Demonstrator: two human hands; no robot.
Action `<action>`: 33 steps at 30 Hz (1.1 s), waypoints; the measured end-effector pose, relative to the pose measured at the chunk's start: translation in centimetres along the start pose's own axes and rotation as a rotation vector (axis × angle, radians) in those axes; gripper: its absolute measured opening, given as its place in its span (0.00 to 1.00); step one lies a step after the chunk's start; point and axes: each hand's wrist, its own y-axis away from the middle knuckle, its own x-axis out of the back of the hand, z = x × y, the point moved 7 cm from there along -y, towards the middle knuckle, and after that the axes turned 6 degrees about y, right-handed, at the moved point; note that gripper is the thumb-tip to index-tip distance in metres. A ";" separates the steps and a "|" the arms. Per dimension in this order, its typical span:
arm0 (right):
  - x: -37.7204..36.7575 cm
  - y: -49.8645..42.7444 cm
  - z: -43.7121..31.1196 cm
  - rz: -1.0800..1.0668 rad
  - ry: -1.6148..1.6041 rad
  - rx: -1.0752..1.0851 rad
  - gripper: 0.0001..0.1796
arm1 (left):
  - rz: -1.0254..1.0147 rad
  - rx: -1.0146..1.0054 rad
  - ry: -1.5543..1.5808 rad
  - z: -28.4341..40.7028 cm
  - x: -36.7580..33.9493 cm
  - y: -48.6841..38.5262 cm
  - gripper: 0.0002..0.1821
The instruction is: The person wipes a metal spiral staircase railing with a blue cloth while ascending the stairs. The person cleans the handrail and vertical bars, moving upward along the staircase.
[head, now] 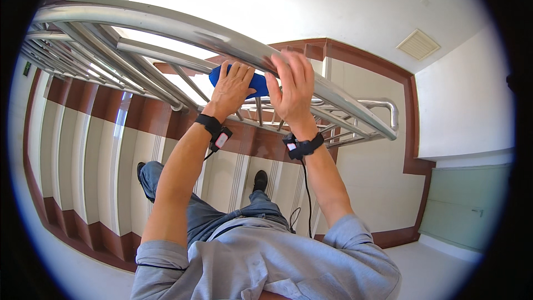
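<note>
My left hand [234, 87] rests on a folded blue cloth [261, 84], with its fingers over it, at a lower bar of a stainless steel stair railing [250, 52]. Just to its right, my right hand [292, 87] touches the thick top handrail, fingertips over the tube and thumb apart. The fingertips are slightly blurred, and nothing shows in that hand. Both wrists wear black straps with small devices; a black cable hangs from each. Part of the cloth is hidden under my left hand.
Tiled stairs [141, 154] with brown edging run under my feet. A landing [370, 183] lies to the right, with a pale green door [464, 204] beyond it. Thin railing bars [259, 111] stand below the handrail. A white wall with a vent [418, 44] is at the upper right.
</note>
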 end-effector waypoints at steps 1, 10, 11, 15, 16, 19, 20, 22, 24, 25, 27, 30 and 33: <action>-0.5 -0.6 0.4 -0.018 -0.022 -0.010 0.20 | -0.012 0.007 0.001 0.0 0.0 -0.1 0.40; -3.2 0.1 1.8 -0.005 0.048 -0.016 0.29 | -0.007 0.035 0.013 0.0 0.0 0.0 0.37; -3.2 0.2 1.8 0.005 0.065 -0.016 0.29 | -0.005 0.033 0.009 0.1 0.0 0.0 0.37; -3.3 0.4 2.1 0.002 0.064 -0.021 0.30 | 0.013 0.024 0.009 0.2 0.1 0.0 0.37; -3.2 0.4 2.0 0.020 0.081 -0.004 0.31 | 0.012 0.023 0.016 0.2 0.0 0.0 0.37; -3.2 0.5 2.1 0.031 0.086 0.024 0.29 | 0.026 0.015 -0.009 0.1 -0.3 0.2 0.36; -3.2 0.6 2.1 0.035 0.091 0.027 0.29 | 0.021 0.021 0.011 0.0 -0.4 0.2 0.35; -3.2 0.6 2.1 0.041 0.095 0.039 0.29 | 0.025 0.024 0.038 -0.1 -0.6 0.3 0.35; -3.4 0.6 2.1 0.019 0.102 0.032 0.29 | 0.074 0.019 0.059 -0.2 -0.4 0.4 0.35; -3.5 0.6 2.1 -0.007 0.100 0.021 0.29 | 0.089 0.017 0.059 -0.3 -0.4 0.5 0.35; -3.4 0.5 1.9 0.009 0.119 0.056 0.28 | 0.108 0.017 0.066 -0.4 -0.4 0.5 0.34; -3.6 0.5 1.8 0.025 0.174 0.098 0.29 | 0.200 -0.016 0.045 -0.4 -0.2 0.7 0.34; -3.8 0.6 1.9 0.049 0.157 0.130 0.29 | 0.252 -0.002 0.037 -0.5 -0.9 1.1 0.34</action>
